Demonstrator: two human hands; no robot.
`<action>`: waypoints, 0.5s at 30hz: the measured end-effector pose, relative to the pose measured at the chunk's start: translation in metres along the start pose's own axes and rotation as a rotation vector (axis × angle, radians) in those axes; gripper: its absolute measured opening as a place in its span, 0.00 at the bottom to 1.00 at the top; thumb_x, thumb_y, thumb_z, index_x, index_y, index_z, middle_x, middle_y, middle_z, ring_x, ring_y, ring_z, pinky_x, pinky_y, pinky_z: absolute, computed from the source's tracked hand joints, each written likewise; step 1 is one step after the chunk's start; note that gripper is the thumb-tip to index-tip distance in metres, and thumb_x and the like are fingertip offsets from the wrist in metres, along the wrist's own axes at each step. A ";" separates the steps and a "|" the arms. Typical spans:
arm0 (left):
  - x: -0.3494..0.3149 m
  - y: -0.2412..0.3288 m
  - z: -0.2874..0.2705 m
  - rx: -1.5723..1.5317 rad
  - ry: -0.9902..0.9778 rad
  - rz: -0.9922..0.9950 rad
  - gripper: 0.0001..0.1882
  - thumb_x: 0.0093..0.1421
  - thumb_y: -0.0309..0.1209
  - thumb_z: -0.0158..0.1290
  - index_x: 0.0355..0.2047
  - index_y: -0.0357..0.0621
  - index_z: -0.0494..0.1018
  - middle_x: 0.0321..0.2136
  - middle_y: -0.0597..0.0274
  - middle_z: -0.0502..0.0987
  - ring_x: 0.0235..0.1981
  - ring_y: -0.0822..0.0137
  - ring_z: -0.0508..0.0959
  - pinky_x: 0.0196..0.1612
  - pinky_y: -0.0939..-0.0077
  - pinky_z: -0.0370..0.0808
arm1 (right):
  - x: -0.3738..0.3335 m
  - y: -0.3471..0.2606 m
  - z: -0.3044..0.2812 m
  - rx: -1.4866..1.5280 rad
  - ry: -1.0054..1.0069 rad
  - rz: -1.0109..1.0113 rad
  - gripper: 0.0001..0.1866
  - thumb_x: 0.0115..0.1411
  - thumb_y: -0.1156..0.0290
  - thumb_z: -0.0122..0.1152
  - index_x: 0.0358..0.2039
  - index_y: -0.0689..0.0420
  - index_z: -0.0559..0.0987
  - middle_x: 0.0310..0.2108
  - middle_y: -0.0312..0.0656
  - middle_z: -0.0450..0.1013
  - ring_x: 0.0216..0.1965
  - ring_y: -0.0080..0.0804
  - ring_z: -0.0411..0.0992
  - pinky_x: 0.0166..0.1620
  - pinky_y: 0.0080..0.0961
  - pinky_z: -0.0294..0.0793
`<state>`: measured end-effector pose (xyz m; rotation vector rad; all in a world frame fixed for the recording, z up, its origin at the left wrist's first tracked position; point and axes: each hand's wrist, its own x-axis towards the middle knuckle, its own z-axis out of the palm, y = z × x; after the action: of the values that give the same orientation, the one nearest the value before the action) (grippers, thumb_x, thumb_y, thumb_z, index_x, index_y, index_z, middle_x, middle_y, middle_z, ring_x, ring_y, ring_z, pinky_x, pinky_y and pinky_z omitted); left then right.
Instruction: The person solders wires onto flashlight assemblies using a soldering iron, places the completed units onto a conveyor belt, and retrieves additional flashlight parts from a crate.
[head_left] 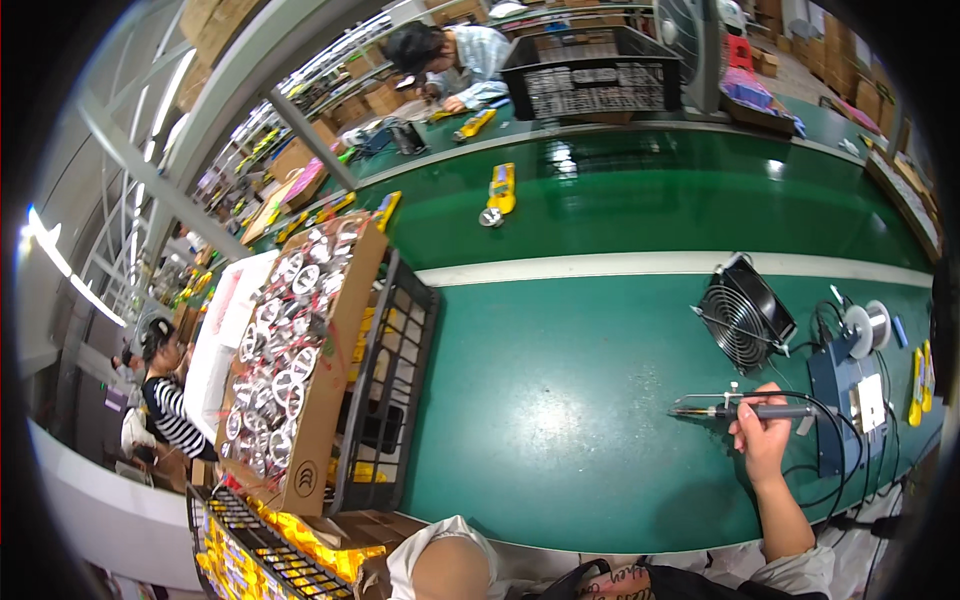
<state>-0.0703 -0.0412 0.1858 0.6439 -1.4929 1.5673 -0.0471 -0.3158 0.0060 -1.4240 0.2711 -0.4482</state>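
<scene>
My right hand (763, 440) is closed round the grey handle of a soldering iron (790, 411). The iron lies level over the green bench, its thin tip pointing left, and a wire-feed guide (734, 388) is fixed above its barrel. Black cables run from it to a blue soldering station (835, 400) on the right. Beyond the hand stands a black fan (742, 312) with a round wire guard. At the lower edge a bent arm in a rolled pale sleeve (455, 540) shows, but my left hand is out of sight.
On the left, a cardboard box (330, 400) of round silvery parts with red wires rests by a black crate (385, 400). A yellow device (502, 190) lies on the green conveyor (640, 190). A solder reel (868, 328) sits on the station. A co-worker (460, 60) works opposite.
</scene>
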 end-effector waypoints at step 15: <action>-0.030 -0.030 0.000 -0.764 0.290 -0.946 0.16 0.56 0.42 0.38 0.23 0.46 0.69 0.25 0.63 0.69 0.34 0.64 0.65 0.36 0.69 0.63 | 0.006 0.045 -0.030 -0.131 0.087 0.016 0.12 0.52 0.67 0.50 0.35 0.57 0.63 0.17 0.33 0.61 0.11 0.11 0.57 0.09 0.06 0.51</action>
<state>-0.0296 -0.0509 0.1767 0.5058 -1.1521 0.3024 -0.0490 -0.3418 -0.0422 -1.5315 0.3880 -0.4870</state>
